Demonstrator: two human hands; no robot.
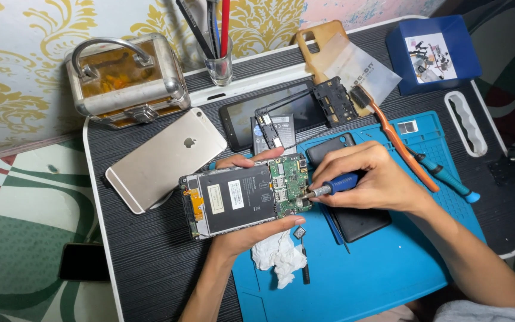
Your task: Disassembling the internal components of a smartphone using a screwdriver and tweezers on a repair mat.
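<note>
My left hand (247, 234) cradles an opened phone (242, 195) from beneath, its back off, with a black battery and green circuit board exposed. Fingertips show above its top edge. My right hand (368, 177) grips a blue-handled screwdriver (332, 186) whose tip touches the circuit board at the phone's right end. Both hover over the left part of a blue work mat (382, 268).
A gold phone (165, 158) lies face down at left, and a metal case (127, 80) stands behind it. A dark phone (272, 113), loose phone parts, an orange brush (397, 143), a teal screwdriver (445, 176), a blue box (433, 53), white tissue (278, 256) and a cup of tools (217, 59) surround the hands.
</note>
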